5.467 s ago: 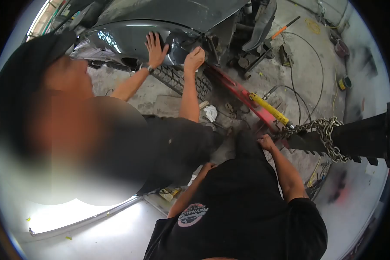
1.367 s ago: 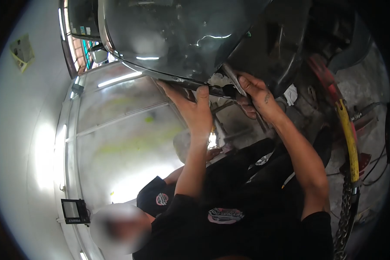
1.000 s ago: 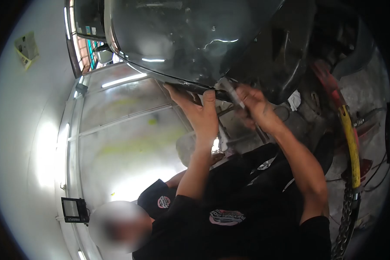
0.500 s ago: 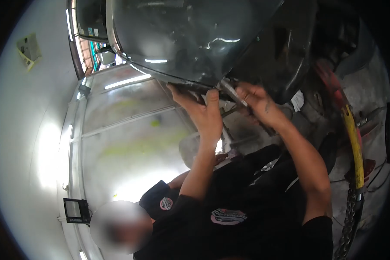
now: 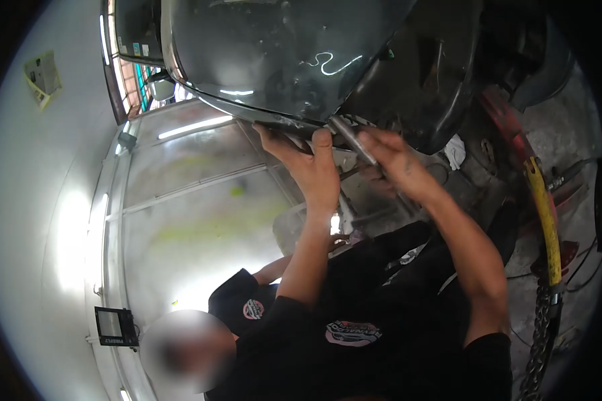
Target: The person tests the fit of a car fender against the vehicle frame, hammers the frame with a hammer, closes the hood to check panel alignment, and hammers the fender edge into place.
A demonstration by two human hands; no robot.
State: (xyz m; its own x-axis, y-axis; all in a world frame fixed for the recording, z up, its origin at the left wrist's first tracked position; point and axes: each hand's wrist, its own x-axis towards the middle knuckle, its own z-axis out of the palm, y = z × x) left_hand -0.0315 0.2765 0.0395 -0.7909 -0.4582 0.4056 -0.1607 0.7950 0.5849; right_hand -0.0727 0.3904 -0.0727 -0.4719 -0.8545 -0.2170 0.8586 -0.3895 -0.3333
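Above my hands is a dark grey car body panel (image 5: 274, 60) with bright light reflections. My left hand (image 5: 311, 170) is at the panel's lower edge, thumb and index finger stretched apart; its other fingers are partly hidden. In my right hand (image 5: 401, 164) is a short metal bar (image 5: 353, 139), gripped by the fingers and slanting up to the left. The bar's upper end is at the corner of the panel, where it meets a darker part (image 5: 421, 87). Whether it touches the edge, I cannot tell.
A co-worker in a black shirt (image 5: 231, 297) is close by at the lower left. On the right are a yellow-and-red bar (image 5: 545, 220) and a hanging chain (image 5: 536, 347). A floodlight (image 5: 117, 326) is mounted by the wall. A white cloth (image 5: 455, 152) lies beyond my right hand.
The metal bar has turned a little in my right hand and now shows a smooth, rounded side. My left hand keeps its place at the panel edge. The whole view has shifted slightly.
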